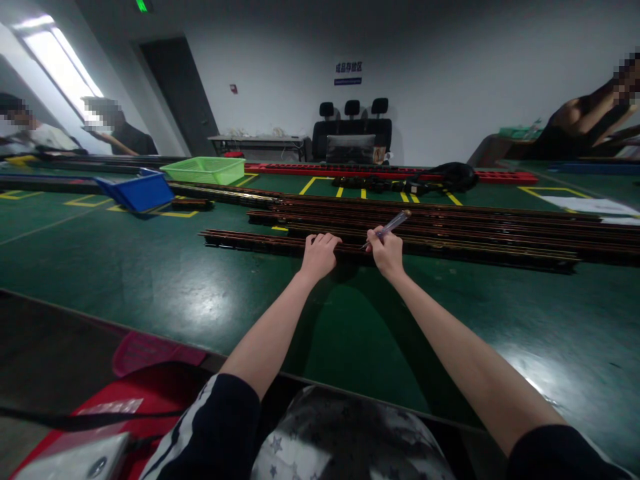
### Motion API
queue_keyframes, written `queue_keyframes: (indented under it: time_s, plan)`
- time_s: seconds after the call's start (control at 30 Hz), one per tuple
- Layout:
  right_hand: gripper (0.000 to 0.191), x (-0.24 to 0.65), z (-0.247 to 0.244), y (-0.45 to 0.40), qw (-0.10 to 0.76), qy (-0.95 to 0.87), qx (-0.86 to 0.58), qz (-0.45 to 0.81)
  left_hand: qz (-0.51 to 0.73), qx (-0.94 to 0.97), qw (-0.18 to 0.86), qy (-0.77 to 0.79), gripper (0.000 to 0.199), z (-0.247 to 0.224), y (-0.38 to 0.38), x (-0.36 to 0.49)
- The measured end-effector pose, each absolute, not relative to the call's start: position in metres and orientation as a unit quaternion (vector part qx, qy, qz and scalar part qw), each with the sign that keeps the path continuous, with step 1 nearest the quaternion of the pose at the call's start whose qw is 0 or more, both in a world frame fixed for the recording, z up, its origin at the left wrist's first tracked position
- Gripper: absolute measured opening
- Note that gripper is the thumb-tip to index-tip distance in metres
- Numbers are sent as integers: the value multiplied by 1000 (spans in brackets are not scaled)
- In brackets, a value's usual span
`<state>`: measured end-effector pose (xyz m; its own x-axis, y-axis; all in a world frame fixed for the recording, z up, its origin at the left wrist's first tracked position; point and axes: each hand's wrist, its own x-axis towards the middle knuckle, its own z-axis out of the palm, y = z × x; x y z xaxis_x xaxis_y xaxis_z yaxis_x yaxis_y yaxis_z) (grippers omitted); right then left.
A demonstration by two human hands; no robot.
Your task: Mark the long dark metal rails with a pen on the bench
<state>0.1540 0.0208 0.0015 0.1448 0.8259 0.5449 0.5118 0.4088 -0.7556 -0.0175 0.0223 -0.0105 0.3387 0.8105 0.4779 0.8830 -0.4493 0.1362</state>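
Observation:
My left hand (320, 256) is curled over a long dark strip (250, 241) with brownish edges, fingers on its far side. That strip lies lengthwise across the green table. In my right hand (388, 252) is a slim pen-like tool (395, 223) with a translucent handle, held like a pencil. Its thin tip points down and left at the strip, between my hands; whether it touches cannot be made out. Just behind, several similar strips (450, 230) lie side by side, running off to the right.
On the green table (200, 300) stand a blue bin (137, 191) and a light green basket (205, 171) at the back left. A black cable bundle (450, 177) lies near a red rail (505, 177). White papers (590, 205) lie right. Other people sit at both far sides.

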Motion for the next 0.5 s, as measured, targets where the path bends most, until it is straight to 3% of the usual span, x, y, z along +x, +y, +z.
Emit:
queue_keyframes:
  time_s: [0.23,0.5]
  plan:
    - [43,154,0,21,550,-640,-518,142,-251,-816,61,-518,36,-10,22,-17]
    - [30,155,-1,23,545,-648,-516,132,-234,-821,63,-516,37,-8,20,-17]
